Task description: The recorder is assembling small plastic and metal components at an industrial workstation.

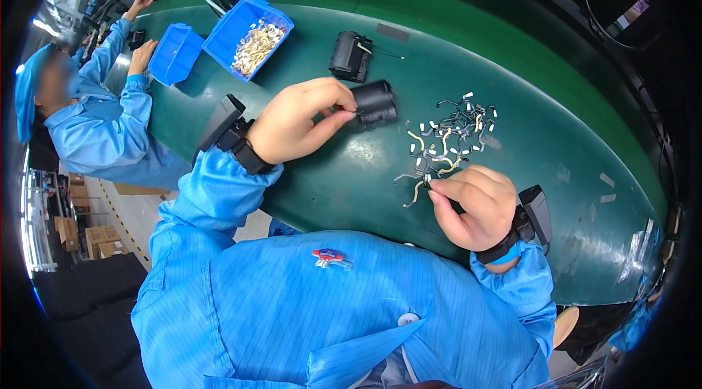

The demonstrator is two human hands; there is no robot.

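Observation:
My left hand is closed in a pinch at the left end of a black plastic part with two rounded, tube-like sections. Its curled fingers hide the exact grip. On the right, the thumb and forefinger of my right hand pinch a short wire lead with a small white connector, at the near edge of a loose pile. That pile of short wire leads, black and cream with white plugs, lies spread on the green tabletop. Beyond my left hand sits another black plastic part, with a thin wire trailing from it.
A blue bin full of small cream-coloured pieces stands at the far left, beside a second blue bin. A co-worker in blue sits at the left, hands at the table. Tape scraps stick to the green table.

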